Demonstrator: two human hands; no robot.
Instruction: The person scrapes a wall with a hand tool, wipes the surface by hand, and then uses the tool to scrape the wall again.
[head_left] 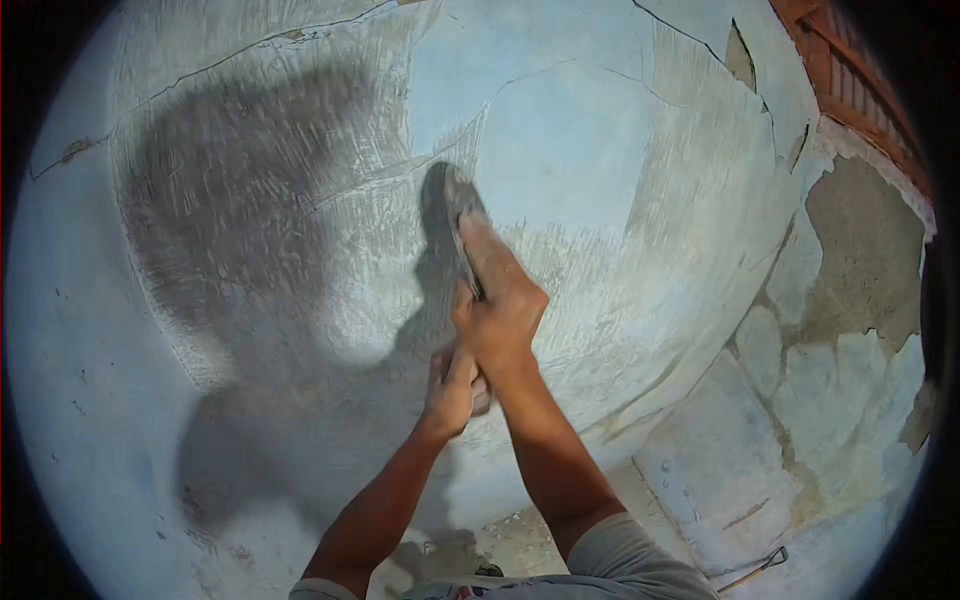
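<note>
A long, narrow, dark tool point(463, 262) with a flat, rounded upper end stands nearly upright against the pale blue wall point(560, 140). My right hand point(503, 308) wraps its upper part, one finger stretched along it toward the tip. Lower down, my left hand point(455, 392) closes round the grip end. The hands hide much of the tool, and I cannot tell its exact kind. Dense chipped strokes roughen the wall left of, below and right of a smoother blue patch. The tip overlaps the wall near a thin crack.
My shadow darkens the wall's left side. Cracks and loose flakes run along its top. To the right, another wall point(780, 400) shows bare grey where coating has peeled. A tool handle point(765, 567) with a D-shaped grip lies bottom right. Reddish roof timbers point(850, 60) show above.
</note>
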